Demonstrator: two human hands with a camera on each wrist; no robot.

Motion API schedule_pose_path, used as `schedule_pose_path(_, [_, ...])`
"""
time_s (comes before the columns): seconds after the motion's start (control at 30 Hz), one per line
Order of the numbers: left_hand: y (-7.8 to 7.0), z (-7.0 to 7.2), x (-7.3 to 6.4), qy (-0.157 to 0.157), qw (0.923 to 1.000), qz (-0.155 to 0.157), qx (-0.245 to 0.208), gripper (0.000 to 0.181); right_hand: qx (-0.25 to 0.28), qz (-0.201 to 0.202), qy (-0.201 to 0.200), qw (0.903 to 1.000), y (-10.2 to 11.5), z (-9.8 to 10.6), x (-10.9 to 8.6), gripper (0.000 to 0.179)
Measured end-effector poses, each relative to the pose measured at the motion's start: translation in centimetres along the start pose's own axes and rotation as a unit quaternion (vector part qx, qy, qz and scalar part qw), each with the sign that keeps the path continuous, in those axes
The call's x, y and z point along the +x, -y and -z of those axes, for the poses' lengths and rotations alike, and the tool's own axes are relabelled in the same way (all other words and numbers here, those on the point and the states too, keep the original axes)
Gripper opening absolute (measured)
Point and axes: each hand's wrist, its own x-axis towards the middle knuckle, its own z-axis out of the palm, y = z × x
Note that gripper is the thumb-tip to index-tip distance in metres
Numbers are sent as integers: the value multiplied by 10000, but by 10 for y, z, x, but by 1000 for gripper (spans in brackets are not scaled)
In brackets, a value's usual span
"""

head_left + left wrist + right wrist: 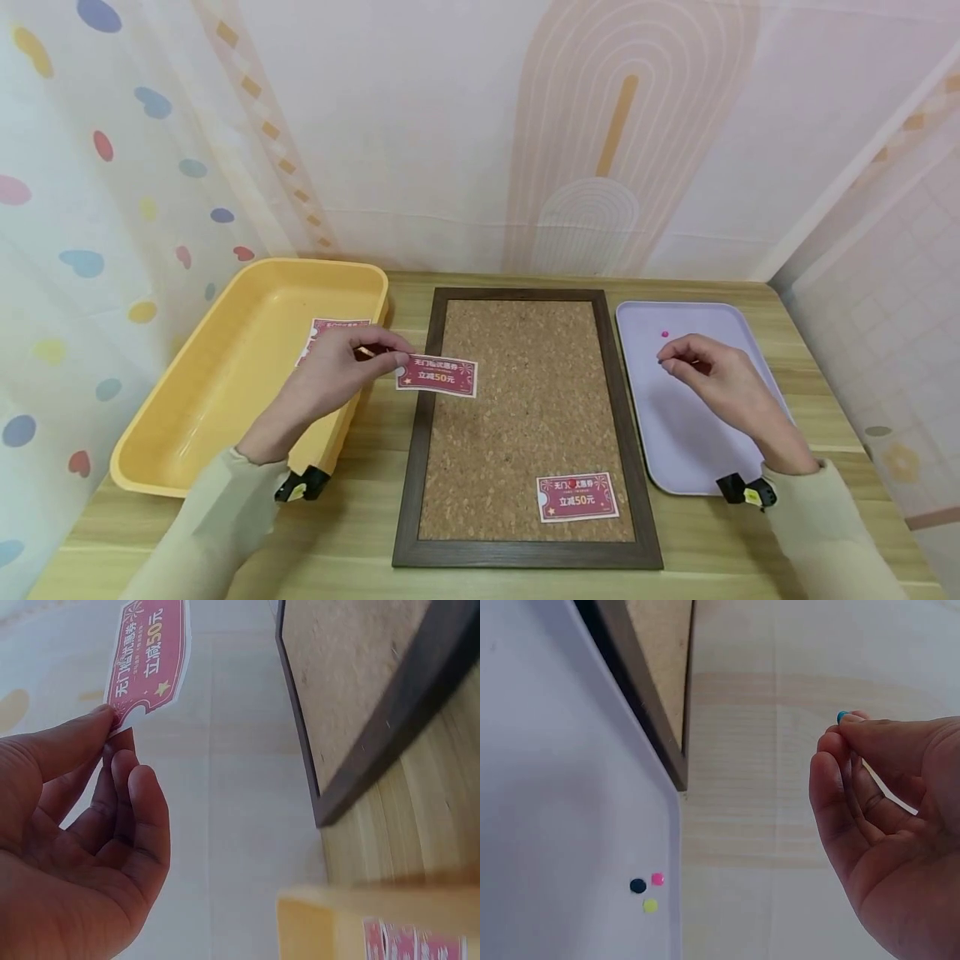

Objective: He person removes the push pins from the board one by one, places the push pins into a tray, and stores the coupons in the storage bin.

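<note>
My left hand (341,375) pinches a red coupon (437,376) by its left end and holds it over the left frame of the cork board (525,392); the left wrist view shows the coupon (146,656) between thumb and fingertips. A second red coupon (577,497) lies on the cork near the board's lower right. My right hand (708,371) hovers over the lilac tray (675,433) and pinches a small blue pin (842,716) at its fingertips. More coupons (330,329) lie in the yellow bin (225,383).
A pink pin (664,334) lies on the lilac tray; the right wrist view shows dark, pink and yellow pins (646,889) there. The wooden table (360,517) is walled in by patterned panels on the left, back and right.
</note>
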Motion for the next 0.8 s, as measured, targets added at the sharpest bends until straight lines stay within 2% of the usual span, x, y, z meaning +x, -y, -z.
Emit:
schedule_pose_path(0.13, [10, 10, -6, -46, 10000, 39, 71, 9, -180, 53, 97, 9998, -4, 4, 0, 10])
schedule_pose_path(0.27, [19, 20, -12, -57, 9996, 218, 141, 10, -309, 130, 158, 9993, -10, 9, 1, 10])
schedule_pose_path(0.5, [35, 34, -19, -17, 9991, 420, 83, 15, -390, -49, 349, 9986, -18, 15, 1, 8])
schedule_pose_path(0.8, [70, 55, -28, 118, 9982, 590, -46, 17, -441, -170, 610, 9970, -27, 19, 1, 4])
